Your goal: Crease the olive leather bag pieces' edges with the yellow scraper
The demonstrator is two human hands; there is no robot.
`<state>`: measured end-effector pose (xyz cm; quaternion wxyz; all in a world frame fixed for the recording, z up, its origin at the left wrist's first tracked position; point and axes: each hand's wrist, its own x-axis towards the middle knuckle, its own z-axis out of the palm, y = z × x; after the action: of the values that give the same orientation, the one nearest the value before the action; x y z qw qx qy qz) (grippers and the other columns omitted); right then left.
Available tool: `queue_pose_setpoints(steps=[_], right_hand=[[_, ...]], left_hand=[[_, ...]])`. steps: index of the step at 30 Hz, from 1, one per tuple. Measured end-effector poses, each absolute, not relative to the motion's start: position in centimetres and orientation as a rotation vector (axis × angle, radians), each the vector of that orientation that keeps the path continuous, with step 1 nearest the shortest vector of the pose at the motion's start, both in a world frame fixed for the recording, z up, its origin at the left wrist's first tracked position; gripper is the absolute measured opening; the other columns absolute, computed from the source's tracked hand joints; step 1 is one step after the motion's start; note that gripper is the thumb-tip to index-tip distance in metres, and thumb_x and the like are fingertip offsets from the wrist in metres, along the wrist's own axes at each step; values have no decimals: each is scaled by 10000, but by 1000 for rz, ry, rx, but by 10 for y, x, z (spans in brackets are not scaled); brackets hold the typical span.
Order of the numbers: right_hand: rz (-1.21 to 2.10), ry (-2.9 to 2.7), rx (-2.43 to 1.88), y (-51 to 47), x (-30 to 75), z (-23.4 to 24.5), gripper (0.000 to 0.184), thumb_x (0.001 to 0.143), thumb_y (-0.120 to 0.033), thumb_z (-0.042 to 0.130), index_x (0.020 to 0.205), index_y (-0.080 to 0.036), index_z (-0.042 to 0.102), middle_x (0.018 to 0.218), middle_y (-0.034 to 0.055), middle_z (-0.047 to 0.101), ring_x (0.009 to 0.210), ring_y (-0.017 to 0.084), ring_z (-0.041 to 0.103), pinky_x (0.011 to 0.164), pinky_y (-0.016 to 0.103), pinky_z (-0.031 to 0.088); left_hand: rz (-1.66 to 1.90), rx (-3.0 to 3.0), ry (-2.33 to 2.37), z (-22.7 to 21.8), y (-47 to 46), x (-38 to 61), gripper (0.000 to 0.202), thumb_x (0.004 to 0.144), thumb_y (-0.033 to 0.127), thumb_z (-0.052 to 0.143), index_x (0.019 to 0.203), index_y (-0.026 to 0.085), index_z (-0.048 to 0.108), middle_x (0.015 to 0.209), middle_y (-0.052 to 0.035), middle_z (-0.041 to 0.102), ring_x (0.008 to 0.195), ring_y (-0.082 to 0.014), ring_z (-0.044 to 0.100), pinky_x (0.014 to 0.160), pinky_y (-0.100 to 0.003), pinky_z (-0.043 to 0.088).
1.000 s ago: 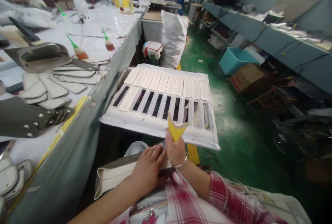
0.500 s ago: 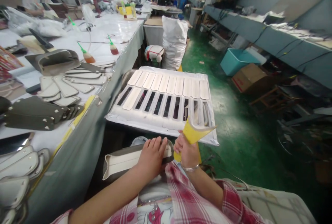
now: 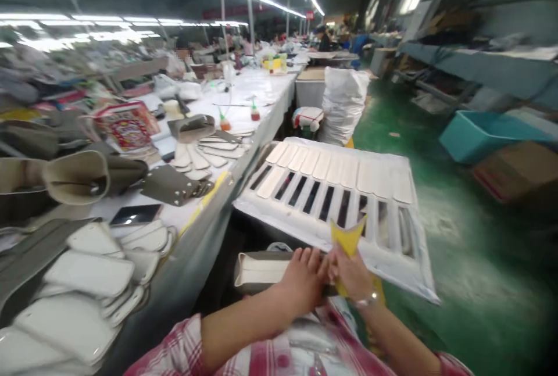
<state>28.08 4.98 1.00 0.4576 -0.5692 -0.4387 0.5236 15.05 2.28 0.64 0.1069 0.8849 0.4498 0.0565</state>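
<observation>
My left hand (image 3: 303,280) lies over a dark grey bag piece (image 3: 261,271) with a cream panel, which rests at my lap. Its fingers bend over the piece toward the far edge and hold it; the thumb side is hidden. Close beside it, my right hand (image 3: 354,277) is closed round a curved yellow sheet (image 3: 349,236), whose flared end sticks up above the fist. More yellow shows below that hand. The two hands nearly touch at the right end of the bag piece, and the contact there is blurred.
Ahead lies a white slotted rack (image 3: 279,204) bearing cream strips (image 3: 320,165). The left table holds white panels (image 3: 89,271), a phone (image 3: 136,214), grey pieces (image 3: 163,184) and glue bottles (image 3: 224,122). A white sack (image 3: 344,106) stands beyond; a teal bin (image 3: 483,135) is right.
The view has swung up and left, so the scene sits further right and lower. My right hand has come closer to my left hand, with the yellow sheet still in it.
</observation>
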Motion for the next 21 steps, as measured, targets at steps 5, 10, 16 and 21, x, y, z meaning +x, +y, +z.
queue_pose_setpoints(steps=[5,10,16,21], right_hand=[[1522,-1734,-1562,60,283,42,393,766,-544,479,849,-162,521,631,25,608,511,151,572,458,242,441],[1316,-2644,-1382,90,254,52,323,793,-435,487,989,-184,539,813,59,644,653,198,603,583,294,445],[740,-3185,-1154,125,194,38,285,874,-351,378,1004,-205,585,900,80,655,818,227,595,697,321,394],[263,-3154,-1090,130,136,24,404,924,-385,276,791,-186,602,775,62,647,736,196,577,717,333,335]], left_hand=[[844,2073,1651,10,-6,52,497,867,418,390,1303,178,399,1354,-97,420,1266,-225,332,1083,-422,180],[1234,1027,1449,-31,-28,-18,430,860,374,433,1234,169,485,1279,-88,509,1188,-217,446,1028,-375,305],[1304,859,1082,-55,-20,-11,436,779,325,552,1190,180,534,1232,-81,545,1117,-258,488,969,-370,340],[1278,864,1069,-50,-9,-17,405,715,236,572,1116,176,585,1115,-59,596,1021,-238,514,902,-331,363]])
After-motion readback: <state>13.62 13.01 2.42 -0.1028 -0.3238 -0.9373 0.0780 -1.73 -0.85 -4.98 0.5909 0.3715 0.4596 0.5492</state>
